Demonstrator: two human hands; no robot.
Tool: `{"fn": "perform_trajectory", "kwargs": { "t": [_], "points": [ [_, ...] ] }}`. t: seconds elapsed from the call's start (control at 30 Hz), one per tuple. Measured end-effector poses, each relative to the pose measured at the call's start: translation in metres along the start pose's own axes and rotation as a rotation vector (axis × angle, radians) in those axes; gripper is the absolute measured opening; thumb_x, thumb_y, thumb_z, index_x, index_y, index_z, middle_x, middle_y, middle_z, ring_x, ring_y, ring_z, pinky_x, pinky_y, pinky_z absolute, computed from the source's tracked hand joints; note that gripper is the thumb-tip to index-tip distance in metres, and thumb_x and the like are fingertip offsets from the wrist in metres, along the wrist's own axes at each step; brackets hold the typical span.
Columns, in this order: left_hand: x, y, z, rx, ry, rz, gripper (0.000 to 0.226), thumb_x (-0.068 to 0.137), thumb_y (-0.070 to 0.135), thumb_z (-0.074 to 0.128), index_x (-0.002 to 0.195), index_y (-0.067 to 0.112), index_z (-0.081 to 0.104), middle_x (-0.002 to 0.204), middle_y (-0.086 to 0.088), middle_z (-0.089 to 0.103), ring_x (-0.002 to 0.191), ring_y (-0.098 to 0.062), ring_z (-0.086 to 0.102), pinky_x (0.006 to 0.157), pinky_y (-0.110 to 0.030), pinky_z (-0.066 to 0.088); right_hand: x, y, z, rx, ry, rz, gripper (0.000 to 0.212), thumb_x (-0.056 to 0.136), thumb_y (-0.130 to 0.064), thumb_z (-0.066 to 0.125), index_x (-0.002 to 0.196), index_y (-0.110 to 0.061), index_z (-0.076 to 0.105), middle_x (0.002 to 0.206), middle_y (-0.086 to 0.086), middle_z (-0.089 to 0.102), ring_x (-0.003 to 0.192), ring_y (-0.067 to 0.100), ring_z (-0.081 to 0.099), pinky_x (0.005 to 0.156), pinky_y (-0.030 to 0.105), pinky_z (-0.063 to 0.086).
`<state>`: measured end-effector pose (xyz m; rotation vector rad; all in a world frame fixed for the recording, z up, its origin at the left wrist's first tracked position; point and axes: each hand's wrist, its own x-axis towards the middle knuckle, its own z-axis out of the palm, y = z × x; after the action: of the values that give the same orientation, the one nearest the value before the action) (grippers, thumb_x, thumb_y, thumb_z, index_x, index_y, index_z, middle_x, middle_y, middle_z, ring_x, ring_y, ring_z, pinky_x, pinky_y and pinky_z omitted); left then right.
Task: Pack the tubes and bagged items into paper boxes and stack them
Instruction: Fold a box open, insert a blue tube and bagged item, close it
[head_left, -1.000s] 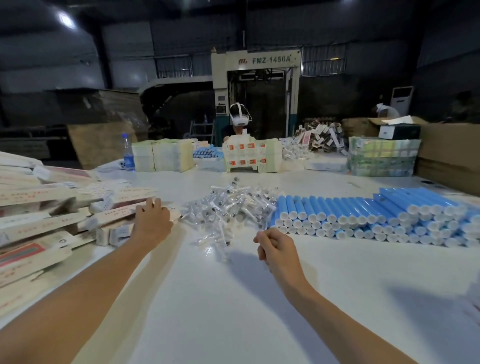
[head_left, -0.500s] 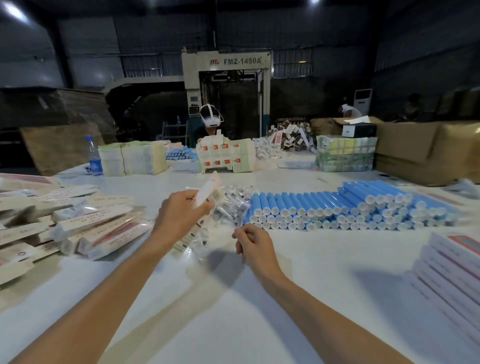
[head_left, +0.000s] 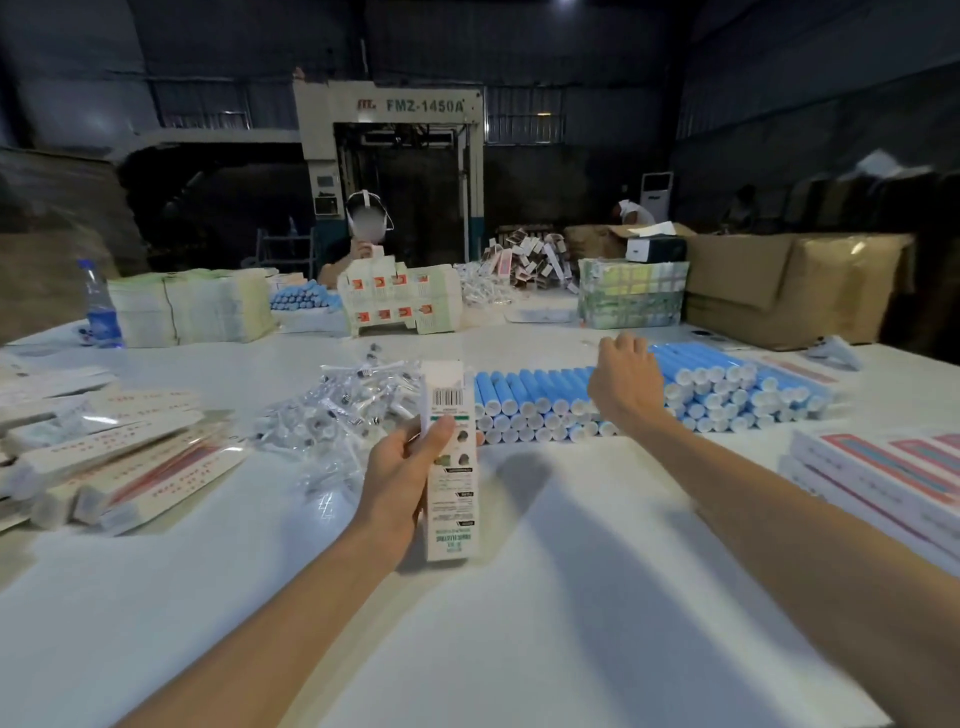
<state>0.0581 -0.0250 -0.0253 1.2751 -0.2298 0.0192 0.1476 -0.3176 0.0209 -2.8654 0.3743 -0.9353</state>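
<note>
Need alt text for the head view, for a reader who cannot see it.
A person's left hand holds a long paper box above a white table while the right hand is stretched out over a stack of blue tubes. A pile of clear bagged items lies between the tubes and loose paper boxes at left.

Matt paper box (head_left: 451, 462), glossy blue plastic tubes (head_left: 540, 395), clear plastic bags (head_left: 332, 410), smooth white table (head_left: 519, 597)
</note>
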Motion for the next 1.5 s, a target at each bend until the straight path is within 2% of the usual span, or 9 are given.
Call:
{"fn": "perform_trajectory", "kwargs": {
  "t": [0.13, 0.23, 0.4, 0.73, 0.83, 0.97, 1.1, 1.27, 1.5],
  "points": [
    [0.004, -0.006, 0.001, -0.054, -0.005, 0.000, 0.053, 0.079, 0.039, 0.084, 0.125, 0.018, 0.071, 0.111, -0.015, 0.081, 0.098, -0.029, 0.080, 0.074, -0.035, 0.065, 0.037, 0.045, -0.005, -0.359, -0.054, 0.017, 0.037, 0.101, -0.020, 0.058, 0.134, -0.004, 0.057, 0.143, 0.018, 0.050, 0.134, 0.035, 0.043, 0.107, 0.042, 0.041],
    [0.008, -0.010, 0.000, -0.047, -0.026, -0.015, 0.056, 0.079, 0.038, 0.084, 0.129, 0.018, 0.068, 0.113, -0.014, 0.080, 0.104, -0.030, 0.079, 0.084, -0.042, 0.063, 0.045, 0.062, -0.006, -0.497, -0.193, 0.003, 0.033, 0.103, -0.018, 0.055, 0.133, -0.008, 0.060, 0.136, 0.017, 0.057, 0.129, 0.035, 0.047, 0.105, 0.040, 0.044],
    [0.009, -0.007, 0.000, -0.046, -0.071, -0.028, 0.061, 0.080, 0.034, 0.086, 0.133, 0.013, 0.063, 0.118, -0.015, 0.079, 0.110, -0.034, 0.076, 0.106, -0.060, 0.055, 0.039, 0.064, -0.005, -0.543, -0.205, 0.006, 0.039, 0.101, -0.012, 0.056, 0.139, -0.002, 0.053, 0.136, 0.023, 0.053, 0.127, 0.038, 0.051, 0.105, 0.040, 0.045],
    [0.004, 0.002, -0.002, -0.029, -0.154, -0.052, 0.055, 0.088, 0.023, 0.085, 0.135, 0.009, 0.060, 0.124, -0.021, 0.076, 0.119, -0.041, 0.072, 0.107, -0.059, 0.055, 0.032, 0.052, -0.021, -0.536, -0.318, 0.085, 0.035, 0.103, -0.010, 0.051, 0.136, 0.002, 0.052, 0.139, 0.028, 0.046, 0.128, 0.041, 0.046, 0.108, 0.045, 0.042],
    [0.003, 0.004, -0.003, -0.006, -0.155, -0.039, 0.051, 0.089, 0.023, 0.080, 0.134, 0.010, 0.060, 0.123, -0.020, 0.077, 0.118, -0.041, 0.072, 0.103, -0.057, 0.057, 0.031, 0.038, -0.035, -0.257, -0.215, 0.098, 0.016, 0.106, -0.012, 0.053, 0.114, 0.000, 0.058, 0.130, 0.028, 0.050, 0.121, 0.041, 0.048, 0.102, 0.046, 0.042],
    [0.003, 0.006, -0.003, 0.040, -0.149, 0.004, 0.046, 0.089, 0.024, 0.079, 0.131, 0.015, 0.062, 0.121, -0.017, 0.078, 0.110, -0.038, 0.076, 0.090, -0.050, 0.064, 0.016, -0.018, -0.072, 0.822, -0.240, 0.078, 0.021, 0.106, -0.017, 0.059, 0.089, -0.005, 0.061, 0.092, 0.011, 0.066, 0.076, 0.023, 0.061, 0.064, 0.029, 0.047],
    [0.002, 0.011, -0.004, 0.087, -0.122, 0.023, 0.051, 0.087, 0.028, 0.081, 0.133, 0.016, 0.062, 0.120, -0.014, 0.079, 0.112, -0.037, 0.075, 0.095, -0.054, 0.061, -0.017, -0.076, -0.103, 1.580, -0.343, -0.019, 0.028, 0.096, -0.019, 0.075, 0.115, -0.002, 0.064, 0.114, 0.014, 0.072, 0.102, 0.022, 0.076, 0.093, 0.034, 0.061],
    [0.001, 0.013, -0.007, 0.125, -0.115, 0.051, 0.047, 0.090, 0.030, 0.083, 0.130, 0.015, 0.065, 0.119, -0.016, 0.079, 0.111, -0.040, 0.075, 0.101, -0.064, 0.055, -0.040, -0.109, -0.097, 1.448, -0.454, -0.055, 0.066, 0.092, -0.011, 0.078, 0.139, -0.016, 0.032, 0.114, 0.019, 0.071, 0.095, 0.024, 0.077, 0.085, 0.035, 0.063],
    [0.000, 0.014, -0.008, 0.234, -0.106, 0.107, 0.048, 0.088, 0.041, 0.081, 0.127, 0.020, 0.065, 0.116, -0.008, 0.080, 0.106, -0.032, 0.078, 0.099, -0.061, 0.058, -0.036, -0.112, -0.099, 1.158, -0.479, -0.119, 0.019, 0.094, -0.023, 0.066, 0.106, -0.027, 0.052, 0.104, -0.002, 0.063, 0.088, 0.008, 0.057, 0.068, 0.025, 0.040]
  ]
}}
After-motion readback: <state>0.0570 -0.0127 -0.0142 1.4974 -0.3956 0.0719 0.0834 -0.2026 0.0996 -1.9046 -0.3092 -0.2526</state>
